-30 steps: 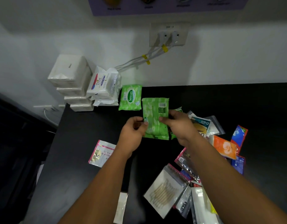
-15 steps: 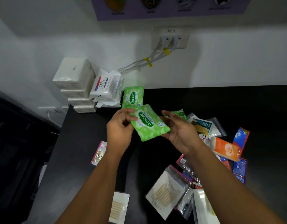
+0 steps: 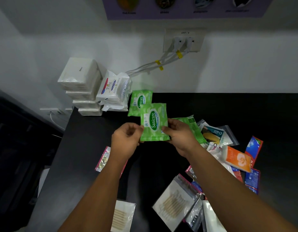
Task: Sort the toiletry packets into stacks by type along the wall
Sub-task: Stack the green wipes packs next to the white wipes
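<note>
A person holds a green Sanicare packet label-up over a black surface. The left hand pinches its left edge and the right hand pinches its right edge. It hovers just in front of a matching packet lying by the wall. Left of that stand a stack of Dove packets and a stack of white packets. Sorting looks less than half done. Another green packet lies by the right hand, and a loose heap remains, including an orange packet and cotton-swab bags.
</note>
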{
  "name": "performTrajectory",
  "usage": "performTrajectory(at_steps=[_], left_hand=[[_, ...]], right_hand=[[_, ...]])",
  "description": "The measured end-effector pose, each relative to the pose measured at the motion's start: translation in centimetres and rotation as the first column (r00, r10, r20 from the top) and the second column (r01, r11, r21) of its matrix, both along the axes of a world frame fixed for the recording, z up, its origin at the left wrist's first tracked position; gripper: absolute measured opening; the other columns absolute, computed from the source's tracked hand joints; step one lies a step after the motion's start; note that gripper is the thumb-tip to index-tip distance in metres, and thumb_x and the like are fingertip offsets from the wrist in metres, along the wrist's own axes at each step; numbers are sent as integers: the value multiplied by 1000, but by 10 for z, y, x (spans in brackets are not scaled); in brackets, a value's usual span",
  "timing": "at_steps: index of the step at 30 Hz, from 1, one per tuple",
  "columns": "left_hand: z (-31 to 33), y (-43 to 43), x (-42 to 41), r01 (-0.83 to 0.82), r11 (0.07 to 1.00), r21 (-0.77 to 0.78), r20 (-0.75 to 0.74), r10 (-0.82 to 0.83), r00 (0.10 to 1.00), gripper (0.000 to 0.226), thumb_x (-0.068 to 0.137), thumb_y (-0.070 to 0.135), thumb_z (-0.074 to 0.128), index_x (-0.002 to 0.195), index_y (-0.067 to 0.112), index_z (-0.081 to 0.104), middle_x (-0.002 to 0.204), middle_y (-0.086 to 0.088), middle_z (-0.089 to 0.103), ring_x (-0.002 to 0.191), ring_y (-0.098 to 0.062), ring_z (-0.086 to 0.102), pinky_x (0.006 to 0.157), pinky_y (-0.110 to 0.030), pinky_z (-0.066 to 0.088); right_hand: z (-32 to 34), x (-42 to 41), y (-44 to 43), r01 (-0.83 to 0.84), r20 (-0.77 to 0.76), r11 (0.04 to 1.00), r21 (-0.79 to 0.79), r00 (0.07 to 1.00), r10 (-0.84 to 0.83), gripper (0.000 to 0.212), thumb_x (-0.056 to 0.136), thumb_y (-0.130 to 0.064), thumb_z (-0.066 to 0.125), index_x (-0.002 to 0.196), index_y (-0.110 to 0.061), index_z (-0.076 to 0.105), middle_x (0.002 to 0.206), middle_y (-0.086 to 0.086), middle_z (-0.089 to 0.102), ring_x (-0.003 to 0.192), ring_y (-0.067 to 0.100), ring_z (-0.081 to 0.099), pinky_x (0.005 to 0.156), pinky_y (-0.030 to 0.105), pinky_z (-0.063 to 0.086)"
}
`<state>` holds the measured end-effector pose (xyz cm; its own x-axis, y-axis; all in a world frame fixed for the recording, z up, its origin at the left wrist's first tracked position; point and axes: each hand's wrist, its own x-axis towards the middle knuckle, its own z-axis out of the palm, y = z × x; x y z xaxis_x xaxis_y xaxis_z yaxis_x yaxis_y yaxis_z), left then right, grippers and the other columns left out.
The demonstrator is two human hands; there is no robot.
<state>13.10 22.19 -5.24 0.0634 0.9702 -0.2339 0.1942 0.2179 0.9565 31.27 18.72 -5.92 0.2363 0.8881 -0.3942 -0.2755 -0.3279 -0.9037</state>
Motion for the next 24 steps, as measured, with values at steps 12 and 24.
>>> performTrajectory(at_steps=[12, 24], left_hand=[[0, 59, 22, 175, 979, 102, -475, -107, 873, 39, 87, 13, 66, 126, 12, 67, 111, -9, 70, 93, -23, 68, 81, -21, 51], [-26, 73, 24, 401, 903, 153, -617, -230, 753, 55, 81, 2, 63, 135, 1, 55, 151, -13, 45, 132, -30, 49, 98, -21, 36]], right_hand=[[-14, -4, 100, 56, 585, 996, -70, 811, -4, 21, 65, -11, 65, 83, -6, 74, 81, 8, 74, 79, 26, 72, 75, 46, 60], [-4, -21, 134, -71, 550, 977, -199, 817, 172, 12, 81, 1, 55, 82, 3, 67, 79, 15, 67, 80, 33, 67, 71, 40, 55]])
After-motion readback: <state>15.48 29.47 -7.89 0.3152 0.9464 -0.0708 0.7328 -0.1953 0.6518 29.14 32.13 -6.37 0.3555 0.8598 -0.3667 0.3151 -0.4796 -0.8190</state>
